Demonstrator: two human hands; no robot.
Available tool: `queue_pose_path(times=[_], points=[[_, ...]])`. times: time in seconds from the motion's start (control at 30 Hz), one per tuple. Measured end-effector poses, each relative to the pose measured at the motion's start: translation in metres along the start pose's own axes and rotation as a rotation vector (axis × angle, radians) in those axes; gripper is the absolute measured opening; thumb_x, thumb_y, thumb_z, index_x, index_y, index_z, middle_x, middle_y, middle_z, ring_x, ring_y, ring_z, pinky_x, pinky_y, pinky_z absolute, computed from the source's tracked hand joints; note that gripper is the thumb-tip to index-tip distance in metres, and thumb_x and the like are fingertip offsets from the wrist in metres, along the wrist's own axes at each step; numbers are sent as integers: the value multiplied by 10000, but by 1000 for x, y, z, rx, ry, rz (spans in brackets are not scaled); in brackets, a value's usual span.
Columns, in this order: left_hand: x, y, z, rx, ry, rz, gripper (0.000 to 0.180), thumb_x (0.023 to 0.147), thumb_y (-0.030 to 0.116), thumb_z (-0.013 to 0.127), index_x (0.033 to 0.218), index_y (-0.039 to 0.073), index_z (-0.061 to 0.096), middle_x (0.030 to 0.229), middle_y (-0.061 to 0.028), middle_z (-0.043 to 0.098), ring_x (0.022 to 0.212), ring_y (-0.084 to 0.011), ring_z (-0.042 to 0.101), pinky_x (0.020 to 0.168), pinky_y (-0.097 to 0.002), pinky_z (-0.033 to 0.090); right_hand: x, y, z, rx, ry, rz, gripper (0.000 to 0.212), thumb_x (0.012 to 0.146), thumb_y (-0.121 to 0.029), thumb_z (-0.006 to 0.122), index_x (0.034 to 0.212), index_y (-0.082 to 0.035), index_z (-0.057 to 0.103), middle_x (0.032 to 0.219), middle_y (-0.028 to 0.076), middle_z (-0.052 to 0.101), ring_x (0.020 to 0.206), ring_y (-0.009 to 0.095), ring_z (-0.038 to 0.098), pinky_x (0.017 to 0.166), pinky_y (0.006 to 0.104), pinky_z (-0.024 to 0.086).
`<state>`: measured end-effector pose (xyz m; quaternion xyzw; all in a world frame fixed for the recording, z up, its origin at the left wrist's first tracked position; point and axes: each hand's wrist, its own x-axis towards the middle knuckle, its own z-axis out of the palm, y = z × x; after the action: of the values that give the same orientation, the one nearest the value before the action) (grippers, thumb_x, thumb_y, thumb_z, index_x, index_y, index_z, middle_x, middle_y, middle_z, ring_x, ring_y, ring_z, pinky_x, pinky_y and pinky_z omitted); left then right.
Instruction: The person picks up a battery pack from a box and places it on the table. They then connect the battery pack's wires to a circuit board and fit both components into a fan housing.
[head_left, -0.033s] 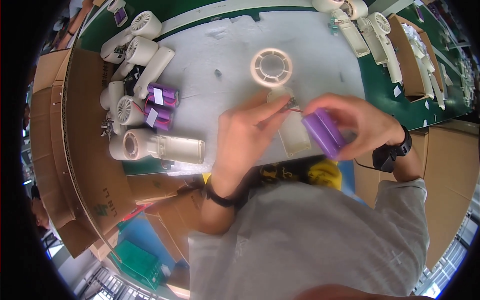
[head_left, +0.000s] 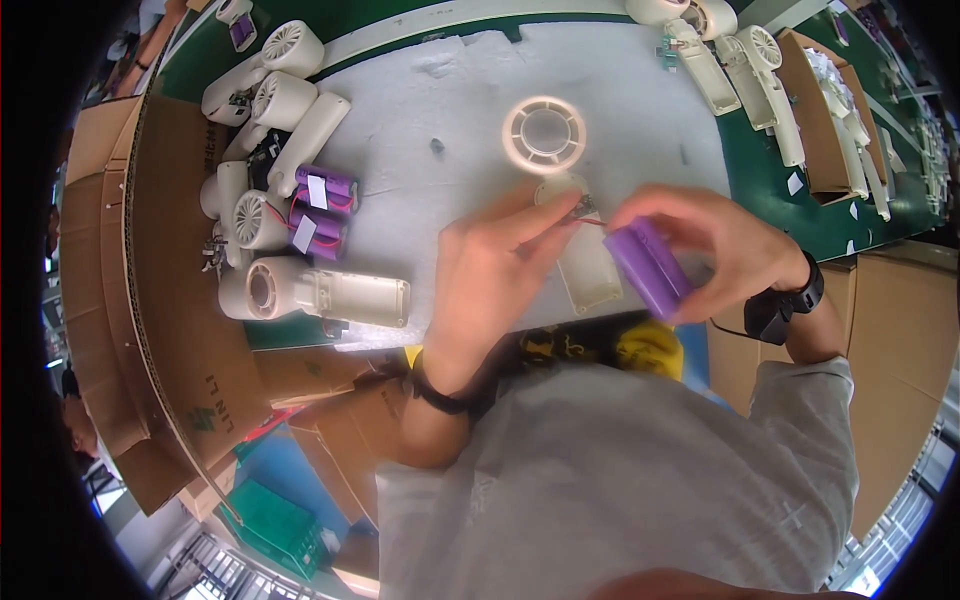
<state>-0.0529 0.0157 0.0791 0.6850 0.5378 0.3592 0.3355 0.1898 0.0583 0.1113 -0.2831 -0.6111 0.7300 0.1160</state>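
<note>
My right hand (head_left: pixel 715 245) is closed around a purple battery pack (head_left: pixel 648 268), tilted over the right side of a long cream plastic handle shell (head_left: pixel 590 275). A short red wire (head_left: pixel 592 221) runs from the pack's side toward my left fingertips. My left hand (head_left: pixel 490 265) is closed in a pinch at the wire's end, beside a small circuit board (head_left: pixel 584 206) in the shell's upper part. The fingers partly hide the board, so its fixing cannot be made out. Just beyond the shell, a round cream ring with spokes (head_left: pixel 543 134) faces up.
A grey-white mat (head_left: pixel 420 100) covers the green bench. At left lie several cream fan housings (head_left: pixel 284 103), two wired purple battery packs (head_left: pixel 318 240) and an opened housing with handle (head_left: pixel 355 298). More shells (head_left: pixel 745 80) and a carton of parts (head_left: pixel 800 150) stand right. A tall cardboard box (head_left: pixel 185 270) borders the left.
</note>
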Motion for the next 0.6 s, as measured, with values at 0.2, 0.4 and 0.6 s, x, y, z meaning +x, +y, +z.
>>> queue_pose_path(times=[0.2,0.4,0.6], points=[[-1,-4,2,47,13,73,344,807,36,767,1146,79,730,1162,-198,695,762,-236,721,675,-296,552,5,-2,-3,-533,13,-306,724,616,-157,883,1261,-45,573,1218,107,573,1049,261,600,943,372,491],[0,-9,2,24,27,169,332,831,30,735,1160,72,719,1146,-201,690,806,-307,717,687,-332,553,11,4,22,-636,205,-259,693,611,-153,882,1229,-46,586,1183,134,612,1071,304,586,927,373,496],[1,-8,-1,3,-21,140,334,833,22,725,1163,74,714,1101,-202,690,815,-331,707,676,-338,543,15,8,35,-824,292,-338,684,602,-111,882,1198,-31,556,1176,152,596,1114,354,561,946,428,507]])
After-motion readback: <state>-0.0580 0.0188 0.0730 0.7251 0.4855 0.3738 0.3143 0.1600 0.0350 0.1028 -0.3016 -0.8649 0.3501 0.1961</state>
